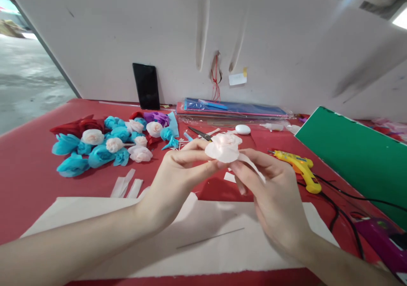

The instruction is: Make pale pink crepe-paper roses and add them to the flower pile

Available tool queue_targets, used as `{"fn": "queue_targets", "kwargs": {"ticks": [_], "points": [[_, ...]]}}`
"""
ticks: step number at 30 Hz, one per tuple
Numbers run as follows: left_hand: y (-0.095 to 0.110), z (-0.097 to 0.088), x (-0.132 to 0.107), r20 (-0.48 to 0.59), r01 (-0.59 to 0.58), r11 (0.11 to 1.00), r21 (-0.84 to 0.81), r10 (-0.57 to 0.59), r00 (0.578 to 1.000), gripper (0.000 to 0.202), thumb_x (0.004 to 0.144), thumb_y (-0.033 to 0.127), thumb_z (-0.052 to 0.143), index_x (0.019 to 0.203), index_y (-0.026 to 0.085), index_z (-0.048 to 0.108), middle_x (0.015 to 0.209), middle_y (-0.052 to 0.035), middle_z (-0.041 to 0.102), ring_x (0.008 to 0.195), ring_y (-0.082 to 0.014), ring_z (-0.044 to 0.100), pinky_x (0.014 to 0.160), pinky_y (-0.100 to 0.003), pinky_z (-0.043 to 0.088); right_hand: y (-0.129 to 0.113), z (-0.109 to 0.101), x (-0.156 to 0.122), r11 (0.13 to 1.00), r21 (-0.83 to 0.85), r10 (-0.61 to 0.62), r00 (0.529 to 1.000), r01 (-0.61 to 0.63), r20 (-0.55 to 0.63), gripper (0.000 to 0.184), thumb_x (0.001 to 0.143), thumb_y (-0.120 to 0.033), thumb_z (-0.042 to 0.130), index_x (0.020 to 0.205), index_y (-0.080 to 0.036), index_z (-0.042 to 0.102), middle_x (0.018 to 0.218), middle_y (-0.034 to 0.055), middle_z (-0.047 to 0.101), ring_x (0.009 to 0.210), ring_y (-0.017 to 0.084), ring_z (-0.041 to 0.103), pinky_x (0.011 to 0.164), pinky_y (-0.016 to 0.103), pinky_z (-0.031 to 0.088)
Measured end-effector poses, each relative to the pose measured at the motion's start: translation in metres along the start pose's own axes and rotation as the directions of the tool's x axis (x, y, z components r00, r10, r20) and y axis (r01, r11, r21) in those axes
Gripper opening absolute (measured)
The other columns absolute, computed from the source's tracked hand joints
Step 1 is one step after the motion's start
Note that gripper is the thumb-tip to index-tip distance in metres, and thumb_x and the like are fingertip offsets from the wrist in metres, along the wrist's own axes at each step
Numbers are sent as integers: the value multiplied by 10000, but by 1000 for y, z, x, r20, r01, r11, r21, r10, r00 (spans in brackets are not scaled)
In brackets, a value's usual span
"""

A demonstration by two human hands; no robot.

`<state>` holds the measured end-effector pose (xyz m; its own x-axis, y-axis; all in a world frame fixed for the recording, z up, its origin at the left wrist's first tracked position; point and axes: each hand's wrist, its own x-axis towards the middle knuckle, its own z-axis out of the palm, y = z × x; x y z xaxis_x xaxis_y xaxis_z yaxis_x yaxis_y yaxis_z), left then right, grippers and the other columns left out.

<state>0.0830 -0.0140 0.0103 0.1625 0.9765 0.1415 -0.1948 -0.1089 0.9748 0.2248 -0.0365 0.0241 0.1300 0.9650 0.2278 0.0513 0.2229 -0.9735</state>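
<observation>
A pale pink paper flower (pixel 224 145) is held up in front of me between both hands. My left hand (pixel 178 176) pinches its base from the left, thumb and fingers closed. From the right, my right hand (pixel 270 184) grips the same base, and a loose paper strip (pixel 253 166) trails from the flower over its fingers. Below the hands a large pale paper sheet (pixel 152 256) lies on the red table, with a thin wire (pixel 210 238) across it. Behind the flower, black-handled scissors (pixel 200 134) are partly hidden by it.
Blue, pink, red and purple paper flowers (pixel 103 155) are heaped at left, near cut paper strips (pixel 123 185). At right lie a yellow glue gun (pixel 297 165) with black cables and a green board (pixel 356 163). A phone (pixel 146 86) leans on the wall beside packaged paper (pixel 235 110).
</observation>
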Motion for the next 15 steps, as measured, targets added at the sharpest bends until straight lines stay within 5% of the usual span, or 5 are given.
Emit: {"fn": "queue_targets", "kwargs": {"ticks": [9,12,15], "points": [[5,-1,-1,15,50,999,-19,-50,999,114,765,263,740,663,264,790,830,7,685,879,-182,629,794,-241,497,6,2,-9,930,-153,-339,941,335,0,192,754,-57,644,741,-216,752,807,-27,680,521,25,520,449,120,429],[6,-3,4,19,41,996,-82,-40,999,92,771,295,743,706,244,782,833,9,709,873,-157,631,777,-204,484,9,0,-6,945,-82,-311,947,317,73,287,785,-51,606,864,-277,764,835,-36,660,519,26,478,452,139,410],[8,-6,7,103,53,984,-171,-36,994,125,799,301,723,698,237,762,803,27,729,844,-130,641,771,-176,481,11,-3,1,984,70,-170,980,164,101,283,784,-94,630,888,-317,769,849,-43,645,537,23,482,512,152,436]]}}
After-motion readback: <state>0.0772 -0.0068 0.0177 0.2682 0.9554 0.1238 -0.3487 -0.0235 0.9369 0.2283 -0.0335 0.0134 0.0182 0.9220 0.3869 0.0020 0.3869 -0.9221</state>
